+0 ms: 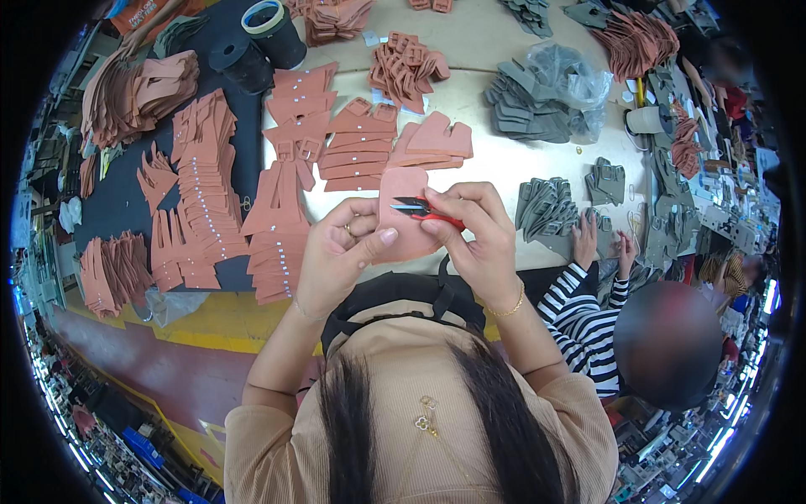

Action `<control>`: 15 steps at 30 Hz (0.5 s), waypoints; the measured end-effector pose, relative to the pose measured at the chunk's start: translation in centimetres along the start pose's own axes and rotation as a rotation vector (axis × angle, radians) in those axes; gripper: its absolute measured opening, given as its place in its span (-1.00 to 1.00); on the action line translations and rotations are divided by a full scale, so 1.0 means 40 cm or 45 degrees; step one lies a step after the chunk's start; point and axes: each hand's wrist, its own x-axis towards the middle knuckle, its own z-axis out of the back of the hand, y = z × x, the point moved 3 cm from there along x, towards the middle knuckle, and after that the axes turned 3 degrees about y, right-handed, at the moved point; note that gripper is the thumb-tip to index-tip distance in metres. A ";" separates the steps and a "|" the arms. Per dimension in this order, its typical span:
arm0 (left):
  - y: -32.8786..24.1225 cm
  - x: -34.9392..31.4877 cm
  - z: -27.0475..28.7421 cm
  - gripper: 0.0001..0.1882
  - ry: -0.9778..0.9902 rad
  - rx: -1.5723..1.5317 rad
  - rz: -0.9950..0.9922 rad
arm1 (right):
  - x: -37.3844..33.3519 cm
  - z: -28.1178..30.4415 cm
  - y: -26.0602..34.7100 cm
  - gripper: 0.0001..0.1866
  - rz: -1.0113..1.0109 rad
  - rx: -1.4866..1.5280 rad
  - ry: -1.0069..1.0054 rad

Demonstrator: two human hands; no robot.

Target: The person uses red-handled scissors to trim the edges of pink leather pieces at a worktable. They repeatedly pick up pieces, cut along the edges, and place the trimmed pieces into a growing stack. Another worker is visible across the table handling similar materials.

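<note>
My right hand [478, 231] is closed round red-handled thread snips [447, 220], whose dark blades point left over a salmon-coloured cut piece [407, 182]. This piece looks like leather and has a rounded top end. My left hand [348, 248] grips its left edge, thumb on top and fingers curled; part of the grip is hidden. Just beyond lie a stack of salmon pieces with buckles [361, 147] and a few notched salmon pieces [437, 139]. Left of my left hand runs a fanned row of salmon pieces [281, 223].
On the right, a co-worker's striped sleeve [575, 311] and hands reach among grey-green buckled pieces [546, 206]. A clear plastic bag [575, 76] covers more grey-green pieces. Several salmon stacks [206, 176] lie on the dark surface at left, near black containers [277, 38].
</note>
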 end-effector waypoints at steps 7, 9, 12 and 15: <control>-0.012 -0.008 -0.011 -0.66 0.006 0.051 -0.034 | 0.002 0.013 0.009 -0.69 0.040 -0.023 0.037; -0.013 -0.009 -0.012 -0.66 0.004 0.049 -0.027 | 0.001 0.014 0.006 -0.70 0.071 -0.056 0.052; -0.013 -0.003 -0.010 -0.66 0.009 0.002 -0.030 | -0.005 0.008 -0.008 -0.70 -0.065 0.139 0.021; -0.016 0.006 0.000 -0.68 0.023 -0.113 -0.021 | -0.011 0.016 -0.017 -0.71 -0.145 0.300 -0.093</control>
